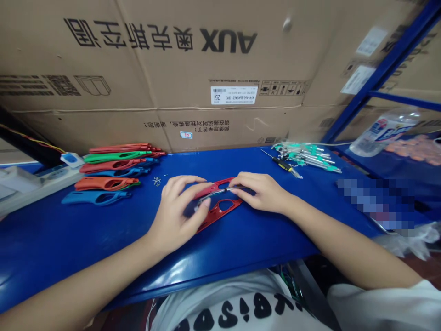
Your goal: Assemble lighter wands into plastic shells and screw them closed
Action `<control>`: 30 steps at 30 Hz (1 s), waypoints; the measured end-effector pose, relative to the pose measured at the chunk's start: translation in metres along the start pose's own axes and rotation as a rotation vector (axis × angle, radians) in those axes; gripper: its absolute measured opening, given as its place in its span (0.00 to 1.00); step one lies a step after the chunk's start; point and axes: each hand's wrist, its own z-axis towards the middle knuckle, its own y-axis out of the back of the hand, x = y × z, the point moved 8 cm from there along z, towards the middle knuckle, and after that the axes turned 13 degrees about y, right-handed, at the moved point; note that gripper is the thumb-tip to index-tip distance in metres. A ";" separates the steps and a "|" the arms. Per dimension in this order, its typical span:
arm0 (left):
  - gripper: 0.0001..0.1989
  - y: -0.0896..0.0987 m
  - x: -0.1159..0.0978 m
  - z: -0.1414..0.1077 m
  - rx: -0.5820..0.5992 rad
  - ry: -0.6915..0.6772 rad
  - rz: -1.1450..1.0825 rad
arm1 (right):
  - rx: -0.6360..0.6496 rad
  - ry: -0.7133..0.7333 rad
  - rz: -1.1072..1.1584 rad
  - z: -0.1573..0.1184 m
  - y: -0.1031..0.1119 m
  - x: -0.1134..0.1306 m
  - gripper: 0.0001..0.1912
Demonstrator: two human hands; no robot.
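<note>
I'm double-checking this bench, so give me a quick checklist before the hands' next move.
1. Left hand at the upper red shell half: ok.
2. Right hand on the thin rod: ok.
3. Thin rod fully seated: cannot tell; fingers cover part of it.
4. Lower red shell half close by: ok.
5. Screwdriver clear of both hands: ok, lying on the blue table.
6. Small metal pieces counted: cannot tell, too small.

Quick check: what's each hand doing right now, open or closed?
Left hand: half-curled at the upper long red plastic shell; grip cannot be told.
Right hand: curled around the slim silver-and-black rod's right end; firm hold unclear.
</note>
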 end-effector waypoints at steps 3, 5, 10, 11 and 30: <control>0.15 -0.005 -0.013 -0.004 0.020 -0.066 0.097 | -0.072 0.075 -0.096 0.003 0.002 0.017 0.08; 0.14 -0.010 -0.014 -0.006 0.060 -0.074 0.092 | -0.125 0.143 -0.128 0.004 0.004 0.028 0.07; 0.07 -0.015 -0.006 -0.007 0.105 -0.035 -0.108 | -0.177 0.256 -0.135 0.004 0.003 0.042 0.05; 0.07 -0.015 -0.005 -0.007 0.097 -0.027 -0.147 | -0.175 0.256 -0.139 0.004 0.002 0.042 0.05; 0.05 -0.005 -0.007 -0.009 0.003 -0.029 -0.269 | -0.172 0.334 -0.267 0.004 -0.004 0.053 0.06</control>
